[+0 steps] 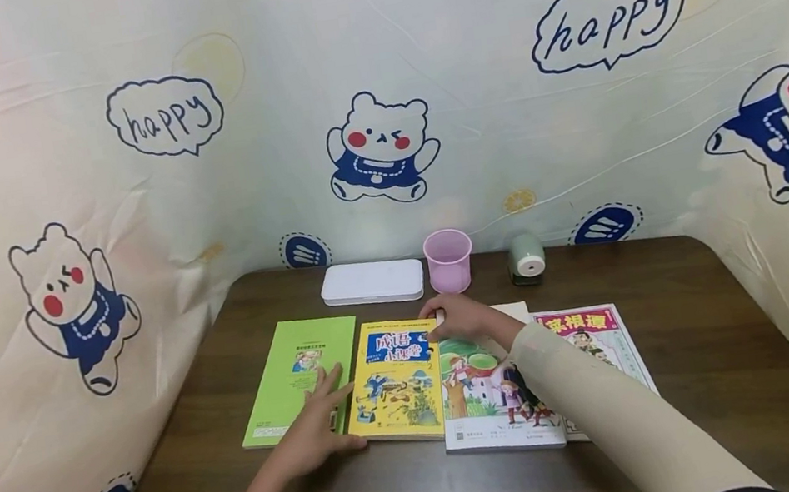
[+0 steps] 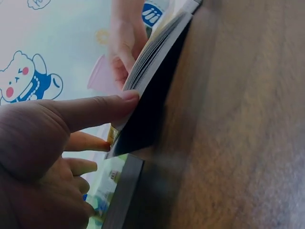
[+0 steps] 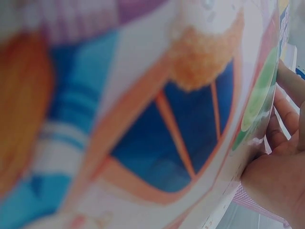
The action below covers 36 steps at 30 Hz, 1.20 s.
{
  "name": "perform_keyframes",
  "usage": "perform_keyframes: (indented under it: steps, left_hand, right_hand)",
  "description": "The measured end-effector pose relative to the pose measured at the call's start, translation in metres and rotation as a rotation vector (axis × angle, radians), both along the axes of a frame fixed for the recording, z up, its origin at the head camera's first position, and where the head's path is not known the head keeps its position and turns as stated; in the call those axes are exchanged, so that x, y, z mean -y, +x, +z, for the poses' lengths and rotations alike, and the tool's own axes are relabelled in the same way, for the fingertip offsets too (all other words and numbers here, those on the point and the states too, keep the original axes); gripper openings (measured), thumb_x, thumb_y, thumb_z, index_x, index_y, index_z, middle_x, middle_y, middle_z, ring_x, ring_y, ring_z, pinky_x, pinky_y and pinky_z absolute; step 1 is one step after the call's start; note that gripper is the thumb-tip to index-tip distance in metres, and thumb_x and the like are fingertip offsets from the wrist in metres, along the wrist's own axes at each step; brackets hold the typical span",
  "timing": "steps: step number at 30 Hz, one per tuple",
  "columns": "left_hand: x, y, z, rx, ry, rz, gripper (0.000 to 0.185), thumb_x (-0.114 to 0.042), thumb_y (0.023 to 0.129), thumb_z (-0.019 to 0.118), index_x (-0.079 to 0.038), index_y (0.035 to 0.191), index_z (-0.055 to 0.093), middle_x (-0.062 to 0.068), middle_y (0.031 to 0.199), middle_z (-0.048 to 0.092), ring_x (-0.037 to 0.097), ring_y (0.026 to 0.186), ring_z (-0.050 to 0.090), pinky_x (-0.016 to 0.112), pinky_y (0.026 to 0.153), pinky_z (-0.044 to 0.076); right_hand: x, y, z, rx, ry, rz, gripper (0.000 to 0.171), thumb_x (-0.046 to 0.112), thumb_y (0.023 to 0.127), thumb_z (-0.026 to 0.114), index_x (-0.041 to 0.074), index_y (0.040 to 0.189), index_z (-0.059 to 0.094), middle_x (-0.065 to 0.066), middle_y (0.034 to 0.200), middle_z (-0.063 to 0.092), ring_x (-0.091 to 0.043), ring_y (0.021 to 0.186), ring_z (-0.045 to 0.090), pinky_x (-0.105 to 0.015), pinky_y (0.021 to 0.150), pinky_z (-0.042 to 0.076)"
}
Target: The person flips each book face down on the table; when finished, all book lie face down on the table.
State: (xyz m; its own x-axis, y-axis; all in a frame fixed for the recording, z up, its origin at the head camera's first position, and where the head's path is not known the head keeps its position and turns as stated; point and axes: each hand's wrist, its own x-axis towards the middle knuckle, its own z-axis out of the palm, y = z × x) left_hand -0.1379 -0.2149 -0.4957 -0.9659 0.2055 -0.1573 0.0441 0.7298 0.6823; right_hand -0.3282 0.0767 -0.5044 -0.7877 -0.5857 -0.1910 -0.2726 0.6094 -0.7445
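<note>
At table rear, pink cup (image 1: 449, 259), contents unseen; left hand (image 1: 315, 434) flat, fingers straight, pressing yellow book (image 1: 395, 389); right hand (image 1: 461, 319) curled, gripping that book's top edge

The right forearm (image 1: 614, 408) covers much of the red-titled book (image 1: 589, 336) and part of the picture book (image 1: 495, 400). The right wrist view is filled by a blurred cover (image 3: 143, 119), with the right hand (image 3: 279, 186) cut off at the frame's edge. The left hand (image 2: 43, 157) hides most of the yellow book (image 2: 112, 133) in its wrist view.
</note>
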Motion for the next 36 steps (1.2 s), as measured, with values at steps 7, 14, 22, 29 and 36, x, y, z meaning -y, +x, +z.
perform_keyframes:
  steps: [7, 14, 22, 29, 36]
  left_hand:
    - [0.001, -0.001, 0.005, 0.050, 0.108, 0.029, 0.096, -0.029, 0.076, 0.093, -0.005, 0.155, 0.045, 0.010, 0.172, 0.019, 0.039, 0.158, -0.002, 0.062, 0.124, 0.005]
    - [-0.003, 0.002, 0.012, 0.079, 0.216, 0.039, 0.098, -0.025, 0.081, 0.090, -0.005, 0.160, 0.035, 0.018, 0.169, 0.023, 0.038, 0.157, 0.008, 0.057, 0.125, 0.011]
    - [-0.011, 0.004, 0.020, 0.087, 0.321, 0.055, 0.094, -0.027, 0.087, 0.085, -0.005, 0.161, 0.032, 0.018, 0.167, 0.027, 0.036, 0.156, 0.018, 0.057, 0.124, 0.020]
    - [-0.017, 0.005, 0.018, 0.079, 0.515, 0.010, 0.093, -0.023, 0.092, 0.080, -0.008, 0.164, 0.023, 0.015, 0.165, 0.036, 0.035, 0.148, 0.038, 0.044, 0.116, 0.040]
    - [-0.029, 0.007, 0.009, 0.057, 0.697, 0.003, 0.093, -0.017, 0.096, 0.075, -0.021, 0.167, 0.015, 0.007, 0.172, 0.020, 0.037, 0.143, 0.047, 0.026, 0.103, 0.051]
  right_hand:
    - [0.000, 0.000, 0.000, -0.009, 0.005, 0.005, 0.034, 0.021, 0.089, 0.083, 0.017, 0.121, 0.071, 0.001, 0.107, 0.064, -0.020, 0.100, 0.059, -0.041, 0.098, 0.050]
    - [-0.001, -0.001, 0.000, -0.016, 0.006, 0.013, 0.034, 0.021, 0.090, 0.082, 0.017, 0.121, 0.071, 0.001, 0.107, 0.063, -0.019, 0.098, 0.058, -0.039, 0.094, 0.050]
    - [-0.001, -0.002, 0.000, 0.004, 0.006, 0.010, 0.035, 0.023, 0.090, 0.082, 0.018, 0.122, 0.070, 0.001, 0.108, 0.063, -0.019, 0.100, 0.058, -0.038, 0.095, 0.049]
    - [-0.001, -0.001, -0.001, 0.007, 0.012, -0.009, 0.034, 0.023, 0.090, 0.082, 0.019, 0.121, 0.070, 0.001, 0.107, 0.063, -0.020, 0.101, 0.057, -0.037, 0.094, 0.049]
    - [0.000, -0.001, -0.002, 0.016, -0.026, -0.013, 0.032, 0.020, 0.090, 0.082, 0.018, 0.119, 0.068, -0.002, 0.106, 0.063, -0.021, 0.100, 0.058, -0.037, 0.093, 0.050]
